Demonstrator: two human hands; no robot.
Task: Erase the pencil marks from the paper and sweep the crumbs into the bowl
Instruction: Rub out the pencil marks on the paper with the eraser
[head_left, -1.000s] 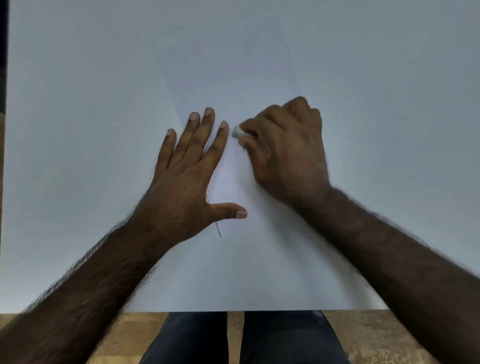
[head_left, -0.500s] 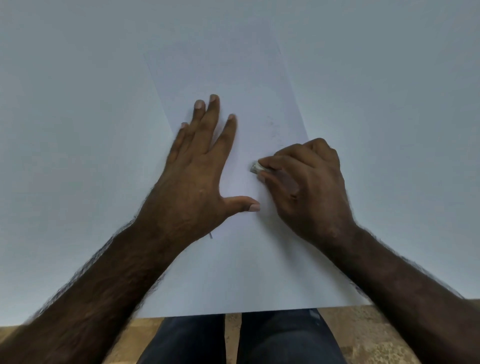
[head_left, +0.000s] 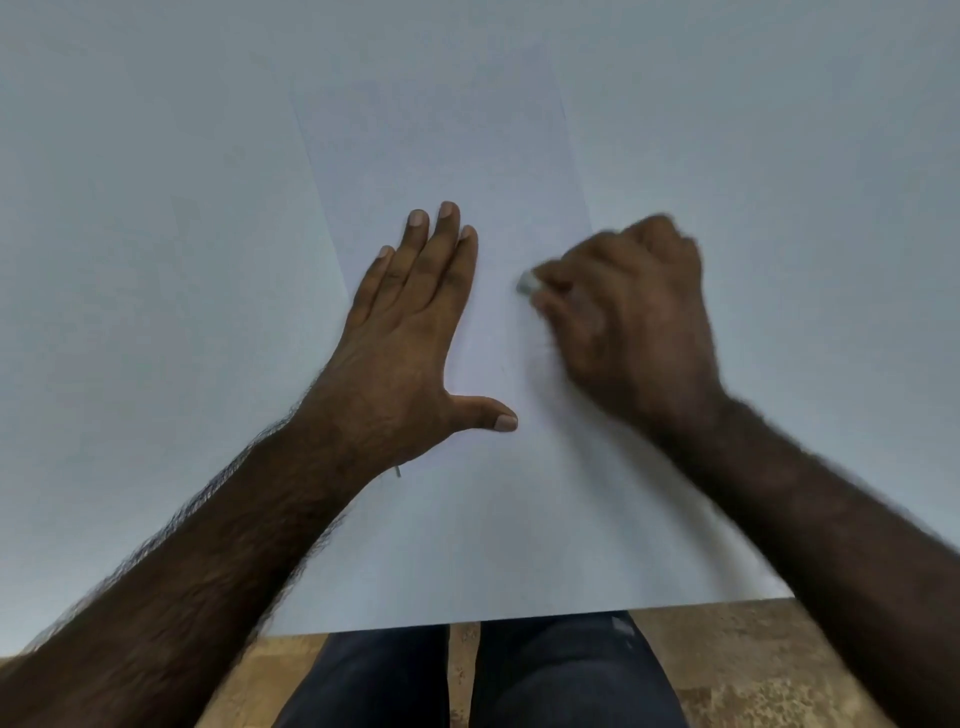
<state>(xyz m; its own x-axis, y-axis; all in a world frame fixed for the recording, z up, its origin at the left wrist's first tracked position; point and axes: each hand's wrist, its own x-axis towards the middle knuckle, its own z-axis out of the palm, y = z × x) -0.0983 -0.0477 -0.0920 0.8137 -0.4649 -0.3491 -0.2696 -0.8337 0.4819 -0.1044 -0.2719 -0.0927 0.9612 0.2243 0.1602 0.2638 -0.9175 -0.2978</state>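
Observation:
A white sheet of paper (head_left: 467, 156) lies on the pale table, running away from me. My left hand (head_left: 410, 332) presses flat on the sheet's left half, fingers straight and thumb spread to the right. My right hand (head_left: 628, 317) is curled into a fist over the sheet's right half and pinches a small white eraser (head_left: 527, 283), whose tip pokes out to the left and touches the paper. The right hand is motion-blurred. A short pencil stroke (head_left: 398, 472) shows just below my left wrist. No bowl is in view.
The pale table top (head_left: 156, 208) spreads wide on both sides of the sheet. Its near edge runs along the bottom, with my legs in dark trousers (head_left: 467, 675) and a brown floor below it.
My right hand with the eraser slid toward me and then back away and to the right across the paper. My left hand stayed flat, its fingers now closer together.

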